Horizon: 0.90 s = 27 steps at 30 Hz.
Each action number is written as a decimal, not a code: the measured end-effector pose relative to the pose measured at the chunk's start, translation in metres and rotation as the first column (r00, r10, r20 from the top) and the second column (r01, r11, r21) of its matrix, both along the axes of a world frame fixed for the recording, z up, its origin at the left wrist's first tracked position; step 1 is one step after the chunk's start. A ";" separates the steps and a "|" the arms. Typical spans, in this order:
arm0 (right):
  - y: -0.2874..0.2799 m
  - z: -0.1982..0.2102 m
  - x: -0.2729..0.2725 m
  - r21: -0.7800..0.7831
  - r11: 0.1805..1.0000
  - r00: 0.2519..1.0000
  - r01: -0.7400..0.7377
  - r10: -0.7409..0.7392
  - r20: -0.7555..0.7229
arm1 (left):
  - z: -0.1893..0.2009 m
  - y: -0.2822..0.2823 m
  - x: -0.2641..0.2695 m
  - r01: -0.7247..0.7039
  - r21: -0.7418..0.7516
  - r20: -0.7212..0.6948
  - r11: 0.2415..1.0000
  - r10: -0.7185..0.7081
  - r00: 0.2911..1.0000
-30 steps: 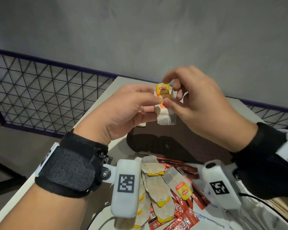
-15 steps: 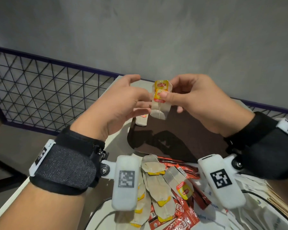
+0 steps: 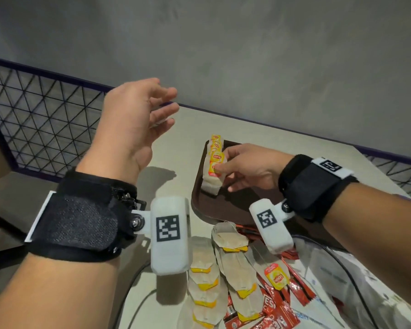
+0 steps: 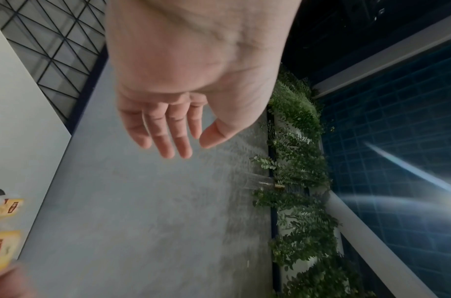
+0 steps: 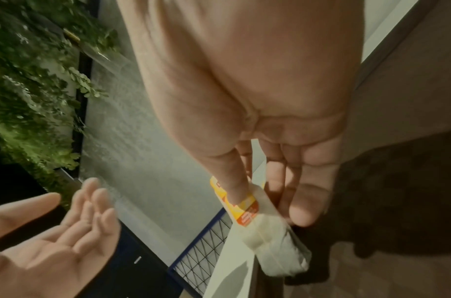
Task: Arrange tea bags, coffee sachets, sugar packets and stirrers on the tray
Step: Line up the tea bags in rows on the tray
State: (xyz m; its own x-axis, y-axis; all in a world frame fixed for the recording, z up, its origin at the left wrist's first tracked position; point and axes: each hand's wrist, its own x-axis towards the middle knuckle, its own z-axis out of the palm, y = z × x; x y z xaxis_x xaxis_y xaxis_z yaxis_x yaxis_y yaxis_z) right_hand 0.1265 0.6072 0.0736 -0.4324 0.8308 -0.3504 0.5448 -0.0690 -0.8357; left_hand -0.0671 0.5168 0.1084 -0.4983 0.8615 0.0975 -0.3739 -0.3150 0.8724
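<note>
My right hand [image 3: 220, 168] pinches a tea bag [image 3: 211, 184] by its yellow-red tag and holds it upright at the near end of a row of tea bags [image 3: 216, 146] along the left edge of the dark brown tray [image 3: 223, 210]. In the right wrist view the thumb presses the tag of that tea bag [image 5: 267, 231], with my right hand [image 5: 244, 189] over the tray [image 5: 397, 191]. My left hand [image 3: 161, 108] is raised left of the tray, fingers spread, holding nothing; the left wrist view shows my left hand [image 4: 191, 149] with an empty palm.
Near me lies a pile of loose tea bags [image 3: 226, 260], red coffee sachets [image 3: 278, 305] and white packets [image 3: 330, 281] on the beige table [image 3: 282, 138]. A wire mesh railing [image 3: 45, 115] runs at the left and a grey wall stands behind the table.
Both hands held the tea bag up in the air before. Now the left hand has let go and lifted away, and the right hand has lowered the bag to the tray's row.
</note>
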 end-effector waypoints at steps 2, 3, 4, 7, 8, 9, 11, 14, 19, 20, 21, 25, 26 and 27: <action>0.004 -0.006 -0.007 -0.010 1.000 1.000 0.010 -0.010 0.019 | 0.001 -0.001 -0.001 -0.057 0.016 0.047 0.998 0.056 0.997; 0.006 -0.008 -0.011 -0.014 1.000 0.999 0.024 -0.023 0.031 | 0.001 -0.001 -0.002 -0.077 0.019 0.072 0.997 0.075 0.995; 0.007 -0.010 -0.013 -0.015 0.999 0.998 0.040 -0.039 0.043 | 0.001 -0.002 -0.003 -0.091 0.022 0.098 0.996 0.089 0.991; 0.007 -0.015 -0.017 -0.021 0.996 0.994 0.089 -0.088 0.060 | 0.002 -0.002 -0.006 -0.111 0.026 0.150 0.993 0.106 0.983; 0.006 -0.015 -0.017 -0.022 0.995 0.993 0.101 -0.100 0.062 | 0.002 -0.001 -0.007 -0.114 0.026 0.156 0.993 0.109 0.982; 0.005 -0.015 -0.018 -0.020 0.993 0.992 0.113 -0.112 0.064 | 0.002 -0.001 -0.008 -0.117 0.024 0.161 0.993 0.112 0.981; 0.002 -0.016 -0.018 -0.003 0.991 0.989 0.136 -0.136 0.066 | 0.002 -0.001 -0.010 -0.121 0.017 0.172 0.992 0.116 0.978; -0.002 -0.017 -0.019 0.035 0.990 0.988 0.136 -0.138 0.070 | 0.001 0.000 -0.012 -0.114 0.010 0.190 0.993 0.110 0.976; -0.001 -0.021 -0.021 0.079 0.989 0.988 0.125 -0.131 0.079 | 0.001 0.000 -0.009 -0.110 0.011 0.170 0.994 0.106 0.980; -0.001 -0.021 -0.021 0.080 0.990 0.989 0.118 -0.124 0.076 | 0.001 0.000 -0.008 -0.110 0.010 0.163 0.994 0.107 0.981; -0.001 -0.020 -0.022 0.081 0.990 0.990 0.111 -0.117 0.074 | 0.001 0.000 -0.008 -0.110 0.009 0.158 0.994 0.107 0.982; -0.002 -0.013 -0.018 0.091 0.991 0.990 0.101 -0.110 0.093 | 0.000 -0.001 -0.006 -0.095 0.007 0.143 0.995 0.093 0.985; -0.003 -0.010 -0.016 0.106 0.991 0.989 0.077 -0.090 0.118 | 0.000 -0.001 -0.006 -0.086 0.006 0.134 0.996 0.084 0.987; -0.006 -0.006 -0.012 0.151 0.988 0.985 0.034 -0.059 0.162 | 0.000 -0.002 -0.006 -0.072 0.006 0.120 0.997 0.071 0.990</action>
